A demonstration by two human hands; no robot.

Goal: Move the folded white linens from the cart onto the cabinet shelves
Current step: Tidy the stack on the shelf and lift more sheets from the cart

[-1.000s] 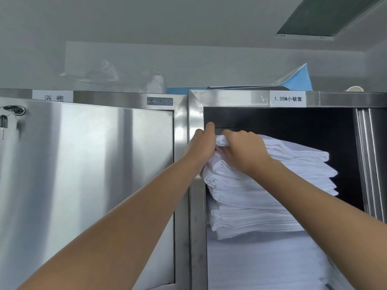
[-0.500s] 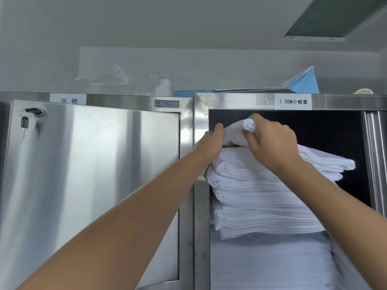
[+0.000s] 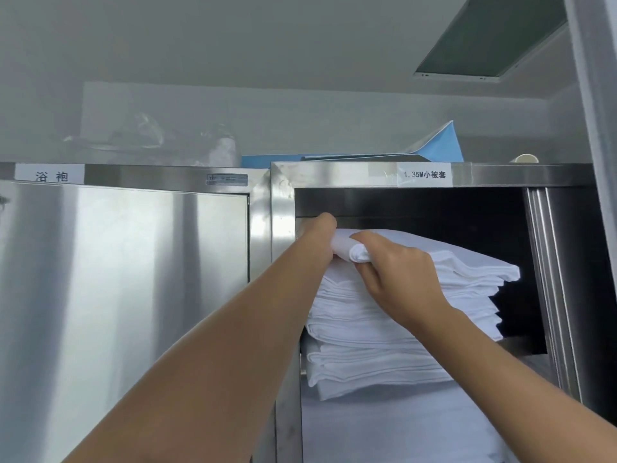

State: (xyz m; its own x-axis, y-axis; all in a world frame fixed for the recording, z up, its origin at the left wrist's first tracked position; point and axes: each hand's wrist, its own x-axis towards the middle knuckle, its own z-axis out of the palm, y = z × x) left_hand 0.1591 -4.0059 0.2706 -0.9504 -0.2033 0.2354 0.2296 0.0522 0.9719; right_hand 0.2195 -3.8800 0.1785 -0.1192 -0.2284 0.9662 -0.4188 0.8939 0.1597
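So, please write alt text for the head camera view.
Both hands, the left hand and right hand, grip the top fold of a stack of folded white linens on the upper shelf of an open steel cabinet.

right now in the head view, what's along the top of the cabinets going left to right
left paper label → clear plastic wrap → small metal plate → blue folder → white roll

One linen stack [image 3: 384, 329], two hands [image 3: 397, 272], two door labels [image 3: 424, 174]
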